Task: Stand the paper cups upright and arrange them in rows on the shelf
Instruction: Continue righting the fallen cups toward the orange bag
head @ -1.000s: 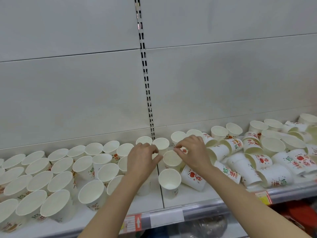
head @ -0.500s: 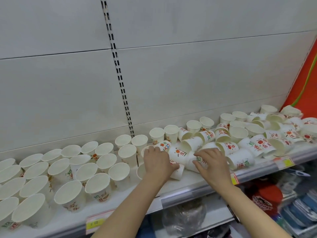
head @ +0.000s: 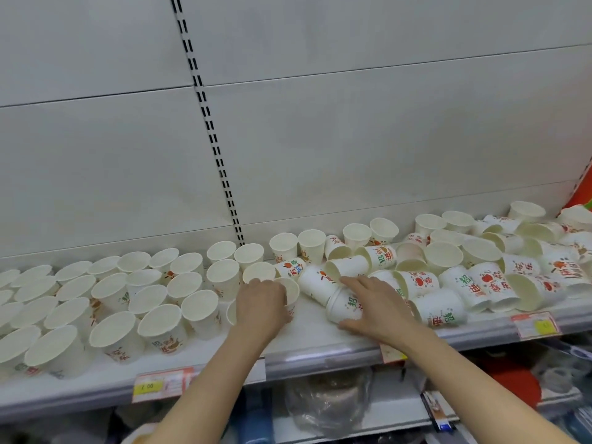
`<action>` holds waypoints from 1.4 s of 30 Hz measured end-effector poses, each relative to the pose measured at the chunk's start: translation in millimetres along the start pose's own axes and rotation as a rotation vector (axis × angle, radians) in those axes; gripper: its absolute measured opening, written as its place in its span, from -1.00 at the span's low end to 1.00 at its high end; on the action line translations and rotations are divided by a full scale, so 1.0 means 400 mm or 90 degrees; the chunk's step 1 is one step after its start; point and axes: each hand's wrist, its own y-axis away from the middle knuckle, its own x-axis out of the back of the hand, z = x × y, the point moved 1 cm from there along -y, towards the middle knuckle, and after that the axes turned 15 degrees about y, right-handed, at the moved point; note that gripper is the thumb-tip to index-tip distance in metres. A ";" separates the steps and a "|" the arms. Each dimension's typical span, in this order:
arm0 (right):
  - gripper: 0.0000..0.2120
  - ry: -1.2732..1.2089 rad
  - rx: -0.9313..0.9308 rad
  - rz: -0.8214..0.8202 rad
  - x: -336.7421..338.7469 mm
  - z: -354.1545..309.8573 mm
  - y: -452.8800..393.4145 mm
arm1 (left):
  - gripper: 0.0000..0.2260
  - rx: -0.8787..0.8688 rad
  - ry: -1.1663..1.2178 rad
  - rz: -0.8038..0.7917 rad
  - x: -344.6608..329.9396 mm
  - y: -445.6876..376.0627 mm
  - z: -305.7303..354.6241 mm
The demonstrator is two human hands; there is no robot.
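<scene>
The shelf [head: 314, 339] is covered w/ paper cups: upright rows [head: 105, 302] are seen left of the slotted upright strip [head: 209, 129], a toppled pile [head: 464, 264] right of it. A tipped cup [head: 344, 304], just right of the strip's foot, is gripped by the right hand [head: 376, 302], fingers curled over it. An upright cup [head: 290, 291] is held by the left hand [head: 261, 302], fingers wrapped round it. Fallen cups are packed close behind both hands. Price tags [head: 535, 325] are fixed along the front edge.

Green "招" on a fallen cup [head: 443, 310]; price tag [head: 163, 384] illegible.
</scene>
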 end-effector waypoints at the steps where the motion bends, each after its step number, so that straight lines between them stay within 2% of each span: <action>1: -0.18 0.023 0.004 -0.001 -0.006 -0.003 0.000 | -0.72 0.010 0.036 0.012 0.002 0.001 0.008; 4: -0.23 0.051 0.010 0.022 -0.025 -0.015 -0.004 | -0.73 -0.012 0.160 0.116 0.010 0.003 0.060; 5: -0.26 0.034 0.006 0.030 -0.030 -0.018 -0.005 | -0.76 -0.021 0.200 0.117 0.010 0.003 0.084; 9: -0.32 -0.092 -0.021 0.091 -0.045 -0.017 0.009 | -0.74 -0.010 0.272 0.004 -0.012 0.005 0.156; 13: -0.34 -0.258 -0.034 0.187 -0.041 -0.011 0.038 | -0.81 -0.012 0.448 -0.009 -0.005 0.017 0.161; 17: -0.25 -0.313 -0.033 0.148 -0.050 -0.031 0.074 | -0.90 -0.002 0.675 -0.016 0.009 0.063 0.140; 19: -0.26 -0.336 -0.023 0.118 -0.067 -0.038 0.090 | -0.91 0.002 0.726 0.019 0.015 0.084 0.131; 21: -0.25 -0.343 -0.036 0.113 -0.075 -0.038 0.105 | -0.90 -0.009 0.689 0.106 0.023 0.108 0.121; 23: -0.23 -0.373 -0.076 0.127 -0.072 -0.039 0.120 | -0.89 -0.032 0.631 0.240 0.036 0.147 0.097; 26: -0.19 -0.428 -0.112 0.132 -0.066 -0.054 0.135 | -0.85 -0.053 0.454 0.418 0.040 0.236 0.018; 29: -0.20 -0.433 -0.108 0.127 -0.071 -0.085 0.134 | -0.84 0.003 0.295 0.512 0.012 0.314 -0.096; 31: -0.16 -0.457 -0.120 0.117 -0.077 -0.109 0.130 | -0.89 0.069 0.245 0.508 -0.019 0.336 -0.165; 33: -0.12 -0.458 -0.111 0.101 -0.077 -0.137 0.126 | -0.95 0.103 0.233 0.452 -0.055 0.333 -0.210; 36: -0.16 -0.426 -0.083 0.097 -0.082 -0.177 0.110 | -0.86 0.077 0.283 0.392 -0.094 0.309 -0.230; 39: -0.16 -0.397 -0.086 0.104 -0.090 -0.210 0.084 | -0.87 0.054 0.320 0.418 -0.099 0.281 -0.229; 42: -0.14 -0.371 -0.087 0.118 -0.103 -0.232 0.058 | -0.88 0.044 0.285 0.410 -0.094 0.262 -0.232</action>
